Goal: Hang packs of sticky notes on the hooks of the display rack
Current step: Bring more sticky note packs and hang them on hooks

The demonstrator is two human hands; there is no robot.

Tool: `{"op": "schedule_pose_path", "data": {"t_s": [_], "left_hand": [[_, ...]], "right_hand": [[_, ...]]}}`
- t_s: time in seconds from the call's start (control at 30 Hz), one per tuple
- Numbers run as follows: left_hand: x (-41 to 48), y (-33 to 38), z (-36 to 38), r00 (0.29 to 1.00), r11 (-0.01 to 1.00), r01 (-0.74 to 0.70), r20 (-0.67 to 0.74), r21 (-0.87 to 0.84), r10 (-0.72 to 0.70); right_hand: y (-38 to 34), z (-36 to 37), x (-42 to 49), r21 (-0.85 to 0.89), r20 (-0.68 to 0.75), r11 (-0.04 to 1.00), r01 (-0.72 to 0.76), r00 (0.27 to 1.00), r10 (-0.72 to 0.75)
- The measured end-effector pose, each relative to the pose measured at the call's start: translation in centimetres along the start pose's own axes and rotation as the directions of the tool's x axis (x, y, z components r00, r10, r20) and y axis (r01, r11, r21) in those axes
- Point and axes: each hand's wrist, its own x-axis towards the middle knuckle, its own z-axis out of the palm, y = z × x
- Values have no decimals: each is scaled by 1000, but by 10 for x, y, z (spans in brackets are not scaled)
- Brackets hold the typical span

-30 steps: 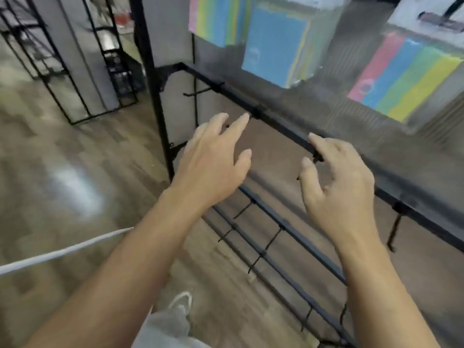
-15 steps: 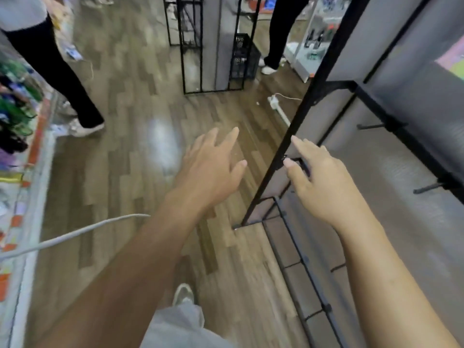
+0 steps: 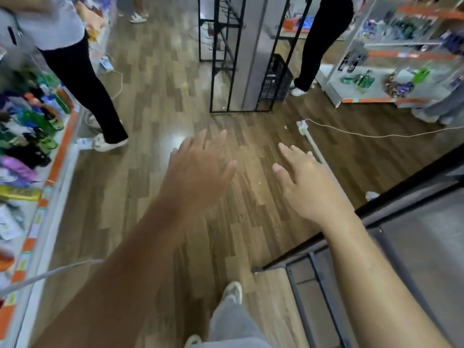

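Presently my left hand (image 3: 198, 172) and right hand (image 3: 308, 183) hover over the floor (image 3: 150, 121), each grip spread and empty, likely free to fetch packs; rack (image 3: 414, 234) at near right.

Wood-plank floor (image 3: 155, 101), glare patch. Left: low shelf (image 3: 62, 151), orange trim, mixed colourful goods. Beside it, bystander (image 3: 85, 91), black trousers, white shoes. Far centre: black crate (image 3: 275, 81) beside grey panel (image 3: 253, 59). Power strip (image 3: 302, 125) on floor, cable (image 3: 376, 135) trailing right.

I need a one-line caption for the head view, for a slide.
Open and empty, the left hand and right hand stretch over the wooden floor beside the display rack.
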Motion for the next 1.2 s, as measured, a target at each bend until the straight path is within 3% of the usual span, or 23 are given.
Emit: {"op": "schedule_pose_path", "data": {"t_s": [0.43,0.67,0.97,1.2], "left_hand": [[251,-40,1,997,997,63,-44,44,-61],[387,-72,-9,995,995,92,-41,41,-90],[591,-160,-52,990,996,85,-112,8,-83],[753,-211,-95,993,999,15,-118,-31,-18]], "right_hand": [[-20,-22,277,68,29,997,26,999,-28],[-35,-47,419,2,61,1000,18,998,-18],[-93,-48,624,-33,-68,997,64,996,-66],[-139,-59,768,31,-189,999,15,982,-9]]}}
